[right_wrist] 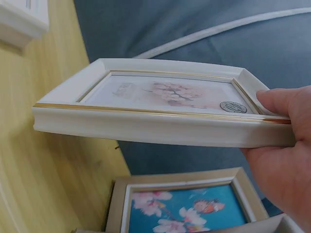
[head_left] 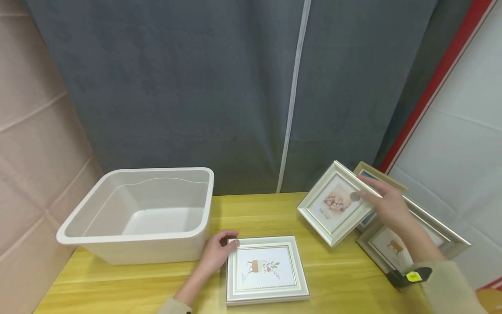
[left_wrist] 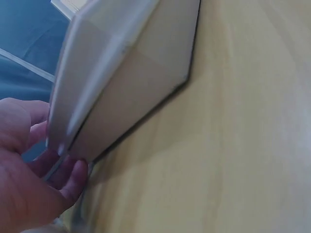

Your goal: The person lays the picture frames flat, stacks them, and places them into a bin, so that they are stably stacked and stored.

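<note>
My left hand [head_left: 215, 253] grips the upper left corner of a white picture frame [head_left: 267, 293], thumb on top, on the wooden table. An animal and flowers are printed in it. The left wrist view shows that frame's side [left_wrist: 131, 92] with fingers curled at its lower corner. To the right, my right hand [head_left: 392, 209] holds a cream-white picture frame [head_left: 319, 196] with a pink blossom print, tilted above the table. The thumb presses its face near a grey round mark [right_wrist: 233, 107]; the other fingers are mostly hidden behind it.
A white plastic tub [head_left: 137, 239] stands on the table [head_left: 333, 283] at left. Behind the right hand are a tan frame [right_wrist: 238, 182] with a blue blossom picture and a larger silvery frame [head_left: 439, 222], leaning by the white wall. A grey curtain [head_left: 188, 96] hangs at the back.
</note>
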{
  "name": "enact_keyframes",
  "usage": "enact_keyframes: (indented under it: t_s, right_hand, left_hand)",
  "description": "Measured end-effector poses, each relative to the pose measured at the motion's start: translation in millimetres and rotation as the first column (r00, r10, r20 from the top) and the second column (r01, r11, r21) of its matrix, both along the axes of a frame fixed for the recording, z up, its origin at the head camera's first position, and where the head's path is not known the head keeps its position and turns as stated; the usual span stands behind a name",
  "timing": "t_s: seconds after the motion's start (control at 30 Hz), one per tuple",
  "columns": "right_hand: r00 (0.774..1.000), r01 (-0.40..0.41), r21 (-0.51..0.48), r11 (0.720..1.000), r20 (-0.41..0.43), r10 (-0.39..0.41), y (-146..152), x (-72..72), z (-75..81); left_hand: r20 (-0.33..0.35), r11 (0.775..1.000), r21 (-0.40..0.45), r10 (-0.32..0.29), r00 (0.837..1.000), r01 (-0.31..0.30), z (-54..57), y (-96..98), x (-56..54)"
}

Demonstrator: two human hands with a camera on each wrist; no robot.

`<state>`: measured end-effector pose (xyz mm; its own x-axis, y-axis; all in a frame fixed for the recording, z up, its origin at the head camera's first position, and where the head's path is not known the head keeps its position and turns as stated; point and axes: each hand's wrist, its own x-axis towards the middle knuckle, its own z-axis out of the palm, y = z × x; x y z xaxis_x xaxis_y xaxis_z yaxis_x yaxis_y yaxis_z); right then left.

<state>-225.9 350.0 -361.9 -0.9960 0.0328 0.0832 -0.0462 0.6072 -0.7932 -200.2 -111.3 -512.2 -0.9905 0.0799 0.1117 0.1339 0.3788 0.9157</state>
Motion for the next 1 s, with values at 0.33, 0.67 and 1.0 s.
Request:
enact_keyframes:
  t_s: [0.33,0.67,1.0]
  right_hand:
    - [0.999,-0.048,-0.091,0.995,-0.019,0.046,-8,27.7,15.7]
    - [0.951,-0.309,-0.497,0.811,-0.133,0.28,-34,43.9,12.1]
    - [0.877,-0.476,-0.498,0.725,-0.205,0.435,-65,48.9,6.7]
  left_hand:
    - [-0.071,1.0,-0.019,-0.021,0.997,0.02,22.9,4.8,7.1]
    - [-0.212,0.999,0.026,-0.028,0.977,0.034,53.5,18.8,15.0]
    - [-0.274,0.944,0.193,-0.21,0.939,0.268,81.7,34.4,19.9]
